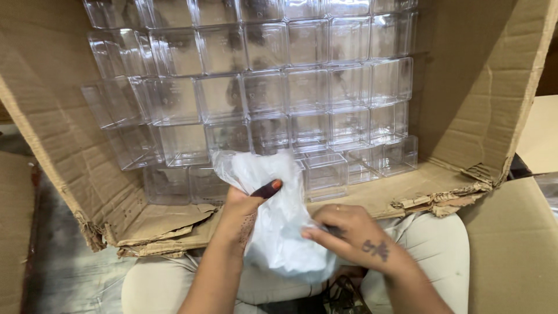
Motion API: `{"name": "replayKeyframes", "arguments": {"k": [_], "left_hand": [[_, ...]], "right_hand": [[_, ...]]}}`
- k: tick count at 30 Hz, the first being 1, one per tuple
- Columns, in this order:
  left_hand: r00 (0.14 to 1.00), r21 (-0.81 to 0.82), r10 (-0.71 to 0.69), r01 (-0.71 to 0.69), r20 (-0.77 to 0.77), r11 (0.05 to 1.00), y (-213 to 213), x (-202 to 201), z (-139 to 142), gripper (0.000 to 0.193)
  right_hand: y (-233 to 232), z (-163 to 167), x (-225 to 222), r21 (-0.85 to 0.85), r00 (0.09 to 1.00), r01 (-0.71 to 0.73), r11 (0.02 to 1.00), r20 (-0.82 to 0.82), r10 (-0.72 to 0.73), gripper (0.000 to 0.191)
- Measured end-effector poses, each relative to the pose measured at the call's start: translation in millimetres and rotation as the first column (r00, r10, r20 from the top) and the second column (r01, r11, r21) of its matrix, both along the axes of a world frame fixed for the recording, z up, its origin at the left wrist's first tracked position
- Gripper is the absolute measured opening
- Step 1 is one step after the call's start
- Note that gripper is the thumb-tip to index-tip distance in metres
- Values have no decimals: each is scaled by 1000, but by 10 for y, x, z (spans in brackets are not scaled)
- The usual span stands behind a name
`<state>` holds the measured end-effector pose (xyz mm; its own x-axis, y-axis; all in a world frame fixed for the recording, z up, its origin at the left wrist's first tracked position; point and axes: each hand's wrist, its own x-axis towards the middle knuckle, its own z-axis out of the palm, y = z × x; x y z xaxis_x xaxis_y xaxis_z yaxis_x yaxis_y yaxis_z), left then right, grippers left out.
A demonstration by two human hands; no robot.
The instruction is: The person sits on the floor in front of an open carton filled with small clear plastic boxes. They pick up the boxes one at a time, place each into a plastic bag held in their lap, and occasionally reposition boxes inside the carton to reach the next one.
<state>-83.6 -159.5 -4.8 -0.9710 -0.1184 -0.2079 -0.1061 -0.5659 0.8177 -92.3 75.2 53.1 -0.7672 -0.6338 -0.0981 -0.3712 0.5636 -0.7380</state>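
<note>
Your left hand (244,212) closes around a crumpled white plastic bag (279,221), thumb laid across its upper part, while your right hand (349,235) pinches the bag's lower right side between curled fingers. You hold the bag above your lap, just in front of the torn lower flap of a large cardboard box (471,104) lying on its side. Inside the box, clear square plastic containers (308,87) stand stacked in rows, filling its back; the bag's top edge overlaps the lowest row. Your light trousers (436,244) show beneath both hands.
</note>
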Motion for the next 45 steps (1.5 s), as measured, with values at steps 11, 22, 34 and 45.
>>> {"name": "replayKeyframes", "arguments": {"k": [11, 22, 34, 45], "left_hand": [[988, -50, -104, 110, 117, 993, 292, 49, -151, 39], [995, -183, -57, 42, -76, 982, 270, 19, -235, 34], [993, -323, -43, 5, -110, 946, 378, 36, -316, 10], [988, -124, 17, -37, -156, 992, 355, 70, -258, 28]], "right_hand": [[-92, -372, -43, -620, 892, 435, 653, 392, -223, 61], [-32, -415, -166, -701, 851, 482, 525, 518, -88, 73], [-149, -587, -105, -576, 870, 480, 661, 217, -443, 14], [-143, -650, -120, -570, 886, 458, 683, 229, -403, 28]]}}
